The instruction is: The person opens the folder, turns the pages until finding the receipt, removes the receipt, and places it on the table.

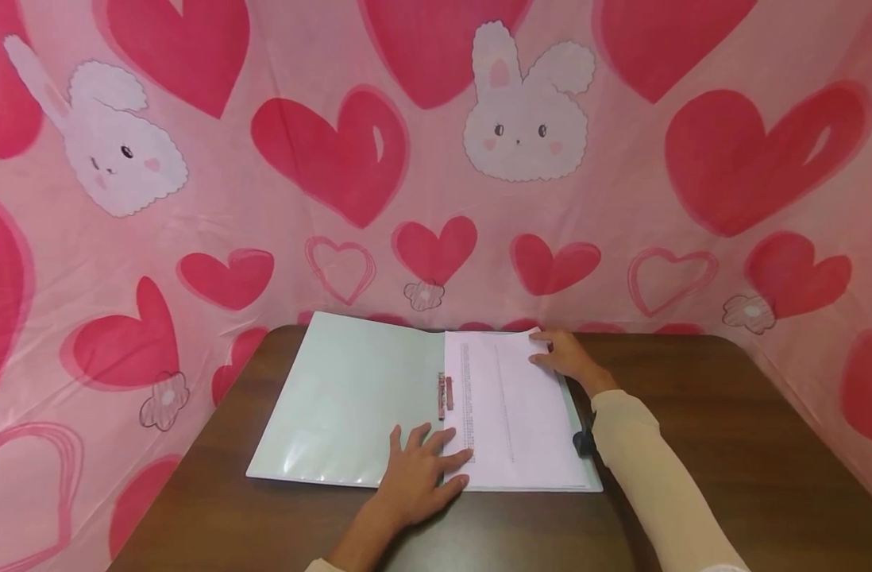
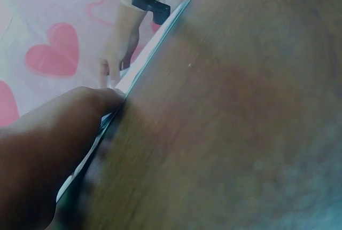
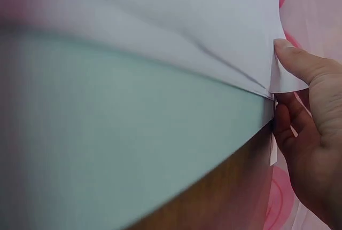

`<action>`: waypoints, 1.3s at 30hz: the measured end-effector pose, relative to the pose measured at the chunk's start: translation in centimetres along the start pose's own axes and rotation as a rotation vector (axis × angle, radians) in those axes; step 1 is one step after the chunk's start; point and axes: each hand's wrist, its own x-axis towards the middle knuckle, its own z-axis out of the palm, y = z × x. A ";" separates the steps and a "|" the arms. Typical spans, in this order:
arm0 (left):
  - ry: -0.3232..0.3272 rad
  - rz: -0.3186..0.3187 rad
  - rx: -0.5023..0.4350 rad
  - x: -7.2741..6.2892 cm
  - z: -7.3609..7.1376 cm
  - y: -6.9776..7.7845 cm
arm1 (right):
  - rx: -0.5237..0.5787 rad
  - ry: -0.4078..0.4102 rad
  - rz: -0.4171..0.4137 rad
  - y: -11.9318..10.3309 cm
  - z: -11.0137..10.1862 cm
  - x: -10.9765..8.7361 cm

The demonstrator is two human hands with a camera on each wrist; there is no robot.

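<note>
A pale green folder [image 1: 350,397] lies spread flat on the table, with white printed sheets [image 1: 532,421] on its right side. A reddish-brown fastener [image 1: 446,393] sits along the fold. My right hand [image 1: 568,356] pinches the top right corner of the paper. In the right wrist view, the right hand [image 3: 315,118] has its thumb on the curled-up corner and its other fingers behind it. With fingers spread, my left hand [image 1: 416,478] rests near the fold's lower end, over the folder and the sheets' lower left edge. The left wrist view hides most of its fingers.
The dark brown wooden table [image 1: 700,429] extends around the folder on both sides and in front. Behind it hangs a pink cloth [image 1: 615,199] with hearts and rabbits, close to the table's back edge. A black device [image 1: 584,442] is strapped to my right wrist.
</note>
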 end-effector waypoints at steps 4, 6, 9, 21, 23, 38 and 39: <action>-0.021 -0.006 -0.008 -0.1 0.1 0.1 | 0.055 0.005 0.040 0.4 0.3 -0.3; -0.031 -0.012 -0.014 -0.1 0.1 0.1 | 0.078 0.016 0.048 0.5 0.3 -0.3; -0.034 -0.011 -0.011 -0.1 0.1 0.2 | 0.088 0.041 0.032 0.6 0.3 -0.4; 0.003 0.009 0.001 -0.1 0.1 0.1 | 0.126 0.085 0.013 1.0 0.1 -0.7; 0.001 0.007 -0.003 -0.1 0.1 0.1 | 0.137 0.085 0.009 1.1 0.1 -0.7; 0.022 0.008 -0.009 0.0 0.2 -0.1 | 0.193 0.062 0.010 1.2 0.0 -1.0; 0.021 0.008 -0.012 0.0 0.1 0.0 | 0.198 0.062 0.016 1.3 0.0 -1.0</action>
